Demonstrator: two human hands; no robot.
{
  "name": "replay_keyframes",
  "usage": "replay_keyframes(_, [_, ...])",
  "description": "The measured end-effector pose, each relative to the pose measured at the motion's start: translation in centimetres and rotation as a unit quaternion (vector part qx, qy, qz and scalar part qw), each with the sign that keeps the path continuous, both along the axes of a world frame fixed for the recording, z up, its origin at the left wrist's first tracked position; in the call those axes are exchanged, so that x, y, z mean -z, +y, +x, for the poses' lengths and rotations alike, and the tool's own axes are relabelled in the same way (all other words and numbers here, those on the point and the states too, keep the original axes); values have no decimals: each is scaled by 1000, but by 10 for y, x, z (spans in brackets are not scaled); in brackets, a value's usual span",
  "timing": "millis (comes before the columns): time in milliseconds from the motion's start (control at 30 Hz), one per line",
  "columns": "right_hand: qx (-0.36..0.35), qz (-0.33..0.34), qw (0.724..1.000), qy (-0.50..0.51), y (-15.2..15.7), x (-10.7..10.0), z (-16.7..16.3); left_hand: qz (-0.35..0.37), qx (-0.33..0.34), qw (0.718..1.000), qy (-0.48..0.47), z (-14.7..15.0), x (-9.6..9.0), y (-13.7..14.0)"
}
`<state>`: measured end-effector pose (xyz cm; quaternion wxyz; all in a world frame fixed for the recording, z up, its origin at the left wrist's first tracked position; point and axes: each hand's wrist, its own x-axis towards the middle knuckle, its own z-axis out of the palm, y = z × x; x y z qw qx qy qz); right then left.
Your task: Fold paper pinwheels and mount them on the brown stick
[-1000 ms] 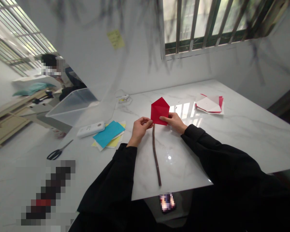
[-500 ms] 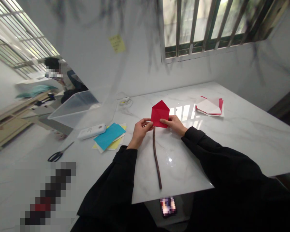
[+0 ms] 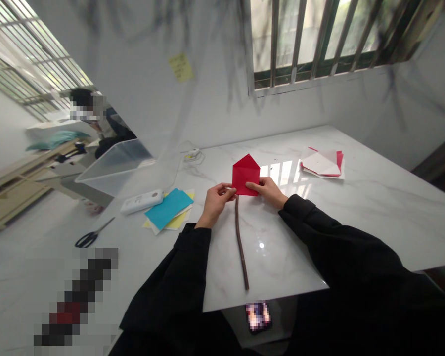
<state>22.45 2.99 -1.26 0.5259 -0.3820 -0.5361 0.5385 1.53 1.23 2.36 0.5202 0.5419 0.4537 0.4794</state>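
A red sheet of folded paper with a pointed top is held between my two hands. My left hand pinches its lower left corner. At the lower right, my right hand grips it with the thumb on the front face. Below the paper, a thin brown stick runs toward the table's front edge. Its upper end comes close to my left fingertips and the paper's bottom edge; whether they touch I cannot tell.
Blue paper lies over yellow and white sheets on the left, beside a white oblong device. Scissors rest farther left. Red and white papers lie back right. A clear plastic box stands back left. Another person is beyond.
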Motion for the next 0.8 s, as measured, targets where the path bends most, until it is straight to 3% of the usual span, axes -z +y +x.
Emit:
replay_keyframes(300, [18, -22, 999, -30, -9, -14, -2, 1, -21, 999, -37, 0, 2, 3])
replay_keyframes(500, [42, -34, 998, -31, -12, -15, -6, 2, 21, 998, -60, 19, 2, -8])
replay_keyframes(800, [30, -21, 998, -59, -13, -14, -4, -16, -35, 990, -133, 17, 0, -3])
